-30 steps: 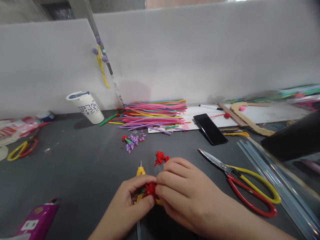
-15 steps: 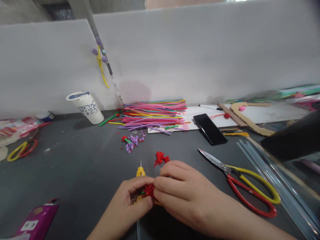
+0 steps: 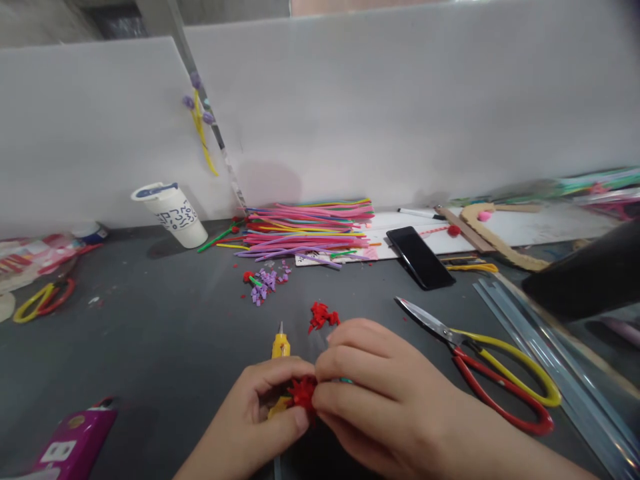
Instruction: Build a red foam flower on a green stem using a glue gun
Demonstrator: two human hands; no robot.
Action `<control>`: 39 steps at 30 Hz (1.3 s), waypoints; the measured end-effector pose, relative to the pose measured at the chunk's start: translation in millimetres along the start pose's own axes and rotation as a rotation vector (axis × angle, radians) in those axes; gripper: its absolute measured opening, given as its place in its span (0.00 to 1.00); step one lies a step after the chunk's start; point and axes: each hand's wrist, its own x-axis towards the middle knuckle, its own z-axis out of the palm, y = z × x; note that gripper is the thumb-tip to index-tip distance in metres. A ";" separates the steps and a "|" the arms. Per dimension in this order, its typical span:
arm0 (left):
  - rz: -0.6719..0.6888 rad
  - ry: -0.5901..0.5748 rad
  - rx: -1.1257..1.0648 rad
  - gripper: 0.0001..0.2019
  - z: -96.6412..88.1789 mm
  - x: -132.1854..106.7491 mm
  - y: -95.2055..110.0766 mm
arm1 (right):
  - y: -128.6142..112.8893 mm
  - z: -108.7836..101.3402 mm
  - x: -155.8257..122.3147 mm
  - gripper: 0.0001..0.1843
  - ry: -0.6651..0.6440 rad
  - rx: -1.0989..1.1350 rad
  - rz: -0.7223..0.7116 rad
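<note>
My left hand (image 3: 255, 417) and my right hand (image 3: 380, 393) meet low in the middle of the view, fingers curled together around a small red fuzzy flower piece (image 3: 301, 392). Both hands pinch it, the left from below and left, the right from the right. A yellow glue gun tip (image 3: 281, 345) pokes up just behind my left fingers. A small heap of red clippings (image 3: 323, 316) lies on the grey table (image 3: 165, 333) right beyond my right knuckles.
Red-and-yellow scissors (image 3: 490, 370) lie open to the right, beside clear glue sticks (image 3: 555, 360). Further back lie a black phone (image 3: 420, 257), a pile of coloured pipe cleaners (image 3: 310, 230), purple clippings (image 3: 267, 282), a white cup (image 3: 171, 213). Left: second scissors (image 3: 43, 299), magenta packet (image 3: 73, 443).
My hands have shifted slightly on the red piece, the right fingers closing further over it. Nothing else on the table has moved.
</note>
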 end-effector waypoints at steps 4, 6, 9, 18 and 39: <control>0.016 -0.029 0.035 0.15 1.9 1.8 4.0 | -0.7 4.5 -0.1 0.10 -0.055 -0.069 -0.014; 0.017 -0.035 0.040 0.15 1.9 2.2 4.0 | 0.9 6.0 -0.6 0.10 -0.076 -0.122 -0.037; 0.012 -0.041 0.041 0.15 1.5 2.5 2.7 | 2.7 7.1 -1.3 0.11 -0.083 -0.181 -0.082; -0.037 0.092 0.036 0.15 2.1 0.1 -1.6 | 6.4 11.0 1.3 0.11 -0.064 -0.069 -0.015; -0.022 0.052 0.038 0.17 -0.8 0.4 -3.3 | 10.2 -0.6 -0.9 0.05 0.027 0.079 0.006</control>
